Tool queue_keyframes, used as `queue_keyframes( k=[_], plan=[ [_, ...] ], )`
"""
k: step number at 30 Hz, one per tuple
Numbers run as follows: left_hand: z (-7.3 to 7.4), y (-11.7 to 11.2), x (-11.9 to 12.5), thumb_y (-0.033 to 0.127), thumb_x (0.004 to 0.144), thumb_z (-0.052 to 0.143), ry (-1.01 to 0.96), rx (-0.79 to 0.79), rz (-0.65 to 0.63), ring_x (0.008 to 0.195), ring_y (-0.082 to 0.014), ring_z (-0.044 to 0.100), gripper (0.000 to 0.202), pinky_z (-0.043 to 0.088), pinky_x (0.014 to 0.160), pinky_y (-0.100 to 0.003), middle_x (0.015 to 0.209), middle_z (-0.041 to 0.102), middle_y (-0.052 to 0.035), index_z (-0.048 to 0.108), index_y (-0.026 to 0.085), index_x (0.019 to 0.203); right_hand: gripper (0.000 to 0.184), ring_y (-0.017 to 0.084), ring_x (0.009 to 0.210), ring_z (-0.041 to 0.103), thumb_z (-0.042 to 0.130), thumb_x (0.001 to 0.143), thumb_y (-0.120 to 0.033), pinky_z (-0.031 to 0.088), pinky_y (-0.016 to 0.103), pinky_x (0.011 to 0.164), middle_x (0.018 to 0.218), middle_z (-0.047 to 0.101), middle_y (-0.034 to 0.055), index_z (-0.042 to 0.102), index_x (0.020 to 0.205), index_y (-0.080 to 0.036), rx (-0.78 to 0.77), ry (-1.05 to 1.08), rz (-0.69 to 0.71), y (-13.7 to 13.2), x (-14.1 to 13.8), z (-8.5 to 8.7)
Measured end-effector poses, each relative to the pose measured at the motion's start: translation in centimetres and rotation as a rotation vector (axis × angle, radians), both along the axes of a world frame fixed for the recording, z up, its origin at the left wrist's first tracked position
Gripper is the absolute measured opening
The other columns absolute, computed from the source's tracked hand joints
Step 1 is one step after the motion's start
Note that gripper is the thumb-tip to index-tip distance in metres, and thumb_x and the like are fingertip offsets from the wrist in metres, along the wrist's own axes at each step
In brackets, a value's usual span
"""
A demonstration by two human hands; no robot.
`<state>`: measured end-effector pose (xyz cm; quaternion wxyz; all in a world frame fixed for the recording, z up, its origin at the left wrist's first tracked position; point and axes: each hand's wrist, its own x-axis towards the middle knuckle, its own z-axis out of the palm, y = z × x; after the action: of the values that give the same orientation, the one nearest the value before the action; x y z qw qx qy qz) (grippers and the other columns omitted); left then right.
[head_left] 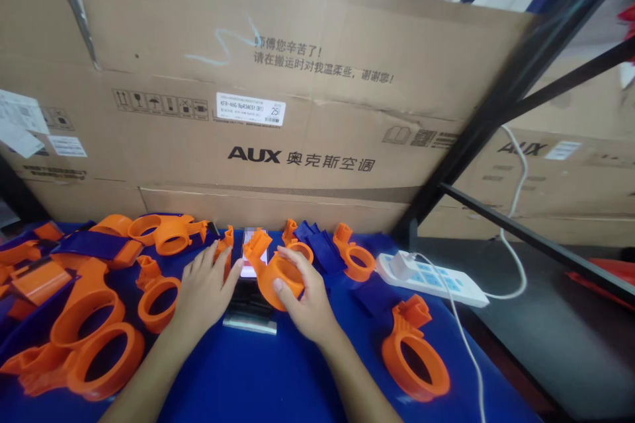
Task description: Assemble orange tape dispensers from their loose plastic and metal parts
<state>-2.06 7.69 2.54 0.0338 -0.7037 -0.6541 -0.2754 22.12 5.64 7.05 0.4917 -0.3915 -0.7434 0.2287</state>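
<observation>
My right hand (312, 297) grips an orange plastic ring with a clip arm (278, 285); the thumb presses on the near side and the fingers curl round the far side. The clip arm points up and to the left. My left hand (204, 287) lies with its fingers stretched out, holding nothing that I can see. Close beyond its fingertips stands another narrow orange part (225, 252), partly hidden by the hand. Between the hands, a lit phone screen (248, 269) shows behind the held ring. Below it lies a dark object with a pale strip (249, 324).
Several orange rings (106, 360) and blue pieces crowd the left of the blue surface (238, 383). More lie at right, including one ring (415, 357) near a white power strip (431, 277) with a trailing cable. Large cardboard boxes (297, 112) and a dark rack post (486, 106) stand behind.
</observation>
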Motion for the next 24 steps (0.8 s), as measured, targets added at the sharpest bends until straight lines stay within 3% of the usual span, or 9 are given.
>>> queue_keyframes(
  k=[3,7,16,20,24],
  plan=[
    [-0.5,-0.1,0.0,0.049,0.095,0.053,0.094,-0.038,0.020,0.130,-0.0428,0.050,0.051,0.047,0.095,-0.055,0.147,0.052,-0.0208,0.059,0.023,0.138,0.046,0.031,0.125,0.063,0.060,0.096,-0.042,0.049,0.051,0.109,0.136,0.065,0.0122,0.056,0.139,-0.024,0.004,0.047,-0.035,0.4,0.3,-0.2],
    [-0.5,0.0,-0.6,0.037,0.095,0.054,0.087,-0.050,0.027,0.116,-0.0372,0.057,0.036,0.050,0.087,-0.048,0.133,0.056,-0.0171,0.064,0.023,0.126,0.045,0.030,0.124,0.063,0.057,0.098,-0.044,0.049,0.050,0.108,0.134,0.066,0.0124,0.056,0.138,-0.023,-0.007,0.089,-0.054,0.6,0.7,-0.4],
    [1.2,0.9,-1.4,0.046,0.097,0.053,-0.301,0.235,-0.026,0.127,-0.0337,0.055,0.047,0.044,0.108,-0.049,0.132,0.057,-0.0158,0.052,0.022,0.137,0.044,0.029,0.123,0.064,0.055,0.100,-0.043,0.049,0.050,0.108,0.133,0.066,0.0123,0.054,0.139,-0.023,-0.033,0.081,-0.006,0.5,-0.2,-1.0],
    [1.0,0.8,-1.8,0.040,0.092,0.060,-0.156,0.170,-0.013,0.129,-0.0383,0.054,0.060,0.044,0.105,-0.053,0.135,0.061,-0.0179,0.043,0.021,0.147,0.043,0.030,0.124,0.063,0.057,0.099,-0.042,0.048,0.052,0.109,0.133,0.066,0.0129,0.055,0.138,-0.024,-0.025,0.039,-0.016,0.5,-0.3,-1.1],
    [0.6,0.6,-1.8,0.037,0.091,0.062,-0.030,0.029,-0.035,0.126,-0.0376,0.057,0.060,0.046,0.102,-0.050,0.133,0.065,-0.0160,0.045,0.023,0.147,0.042,0.030,0.125,0.062,0.057,0.099,-0.041,0.048,0.051,0.108,0.134,0.065,0.0130,0.054,0.138,-0.024,0.001,-0.001,-0.018,0.4,-0.3,-1.1]
  ],
)
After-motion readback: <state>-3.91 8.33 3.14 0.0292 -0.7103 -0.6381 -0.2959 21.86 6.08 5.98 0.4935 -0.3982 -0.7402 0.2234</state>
